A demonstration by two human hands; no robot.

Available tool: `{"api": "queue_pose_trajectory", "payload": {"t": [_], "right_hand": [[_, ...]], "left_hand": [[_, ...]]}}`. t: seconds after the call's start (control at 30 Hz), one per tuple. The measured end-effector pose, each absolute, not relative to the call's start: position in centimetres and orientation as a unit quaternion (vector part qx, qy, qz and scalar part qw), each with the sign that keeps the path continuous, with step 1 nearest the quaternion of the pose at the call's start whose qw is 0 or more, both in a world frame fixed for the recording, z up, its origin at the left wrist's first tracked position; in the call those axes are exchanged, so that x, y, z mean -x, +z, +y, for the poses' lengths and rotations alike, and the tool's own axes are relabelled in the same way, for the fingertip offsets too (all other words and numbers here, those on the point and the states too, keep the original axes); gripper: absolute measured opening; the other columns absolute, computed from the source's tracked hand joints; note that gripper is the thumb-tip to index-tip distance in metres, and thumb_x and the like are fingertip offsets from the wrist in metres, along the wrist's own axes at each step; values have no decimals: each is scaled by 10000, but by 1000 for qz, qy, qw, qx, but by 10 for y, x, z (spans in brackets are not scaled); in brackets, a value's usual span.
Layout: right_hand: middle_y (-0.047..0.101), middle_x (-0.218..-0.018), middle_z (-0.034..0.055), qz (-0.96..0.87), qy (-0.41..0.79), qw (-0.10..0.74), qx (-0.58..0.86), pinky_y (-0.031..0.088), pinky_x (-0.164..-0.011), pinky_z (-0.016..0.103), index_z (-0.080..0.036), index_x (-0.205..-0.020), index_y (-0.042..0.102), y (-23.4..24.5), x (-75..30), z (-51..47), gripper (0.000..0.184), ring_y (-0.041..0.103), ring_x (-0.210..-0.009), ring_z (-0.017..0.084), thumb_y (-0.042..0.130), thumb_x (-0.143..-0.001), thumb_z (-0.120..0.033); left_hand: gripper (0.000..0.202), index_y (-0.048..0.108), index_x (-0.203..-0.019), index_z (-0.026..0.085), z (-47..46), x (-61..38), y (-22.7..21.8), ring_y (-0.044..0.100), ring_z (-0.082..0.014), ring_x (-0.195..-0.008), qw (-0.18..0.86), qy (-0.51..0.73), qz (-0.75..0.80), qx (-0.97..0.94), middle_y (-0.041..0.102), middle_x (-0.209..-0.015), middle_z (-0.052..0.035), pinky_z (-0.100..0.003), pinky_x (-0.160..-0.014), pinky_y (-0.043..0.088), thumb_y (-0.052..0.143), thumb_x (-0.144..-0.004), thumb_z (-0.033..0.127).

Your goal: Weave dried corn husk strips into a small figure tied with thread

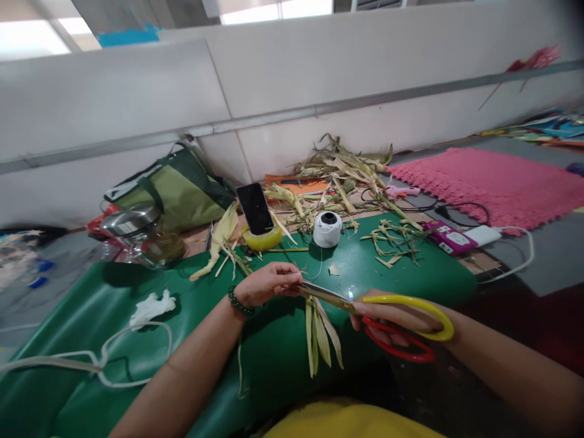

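My left hand point(272, 284), with a green bead bracelet at the wrist, is closed in a pinch on a small bunch of pale corn husk strips point(322, 336). The strips fan downward over the front of the green mat point(365, 267). In my right hand point(370, 311) are scissors point(329, 296) with one yellow and one red handle loop. Their blades point left and reach my left fingertips, right above the husk. Whether the blades touch the strips is hard to make out. A spool of white thread point(327, 231) stands beyond my hands.
Behind the spool, a phone point(254, 210) leans on a yellow ring-shaped holder point(263, 238). Dry husks point(340, 164) are heaped against the wall. At left are a glass jar point(141, 234), a green bag point(177, 188) and a white cable point(103, 365); at right, a purple power strip point(449, 237) and pink cloth point(493, 182).
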State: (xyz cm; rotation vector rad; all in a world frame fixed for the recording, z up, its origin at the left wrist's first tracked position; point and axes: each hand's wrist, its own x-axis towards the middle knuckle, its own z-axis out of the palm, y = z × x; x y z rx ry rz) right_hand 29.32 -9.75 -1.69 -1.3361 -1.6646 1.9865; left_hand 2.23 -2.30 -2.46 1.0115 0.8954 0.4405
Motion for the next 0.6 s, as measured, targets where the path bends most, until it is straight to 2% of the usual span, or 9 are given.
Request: {"api": "queue_pose_trajectory", "payload": {"t": [0.27,0.6], "right_hand": [[443,-444,-46,-531,721,106,432,217,-344,164,-122,-786,593,-17,-288,-96,519,346,-327,35,431,-858,-610],[401,-445,-51,-540,691,112,467,182,-351,176,-136,-750,593,-16,-285,-102,536,305,-344,32,444,-830,-645]], "left_hand": [[337,666,-699,137,-27,-24,-21,660,-133,-706,759,199,403,-471,701,-730,-42,-236,-721,514,833,-581,404],[337,651,-702,133,-27,-22,-23,682,-159,-751,766,203,392,-468,716,-773,-57,-240,-708,517,831,-591,396]]}}
